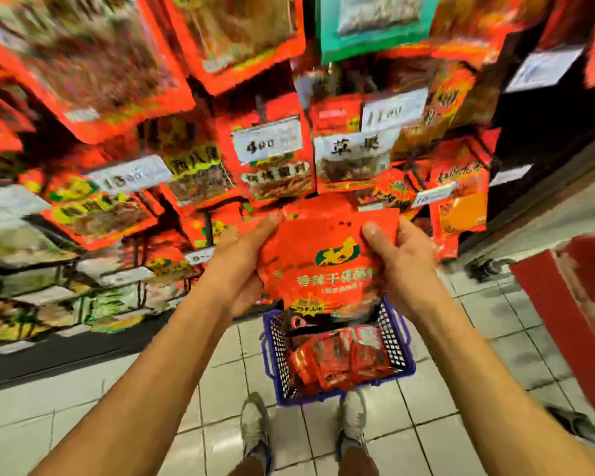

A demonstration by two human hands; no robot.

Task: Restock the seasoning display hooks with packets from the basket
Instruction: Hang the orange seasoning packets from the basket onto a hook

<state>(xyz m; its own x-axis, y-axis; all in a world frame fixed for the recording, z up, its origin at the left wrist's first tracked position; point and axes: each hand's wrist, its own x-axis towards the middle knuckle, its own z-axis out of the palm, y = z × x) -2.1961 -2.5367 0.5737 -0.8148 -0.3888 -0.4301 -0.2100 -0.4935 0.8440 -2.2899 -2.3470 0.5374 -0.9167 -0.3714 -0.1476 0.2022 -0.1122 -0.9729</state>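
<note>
Tiled floor [478, 338]; red packet [323, 255] pinched between both hands' fingers [375, 235].

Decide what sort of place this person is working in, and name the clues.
Most likely a grocery shop aisle. Red seasoning packets hang in rows with white price tags in front, and a purple shopping basket of more packets stands on the tiled floor.

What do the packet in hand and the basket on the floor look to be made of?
Red packet, gripped by the left hand and right hand: probably glossy plastic film, since it creases and shines. Basket: seemingly rigid purple plastic with moulded mesh walls.
</note>
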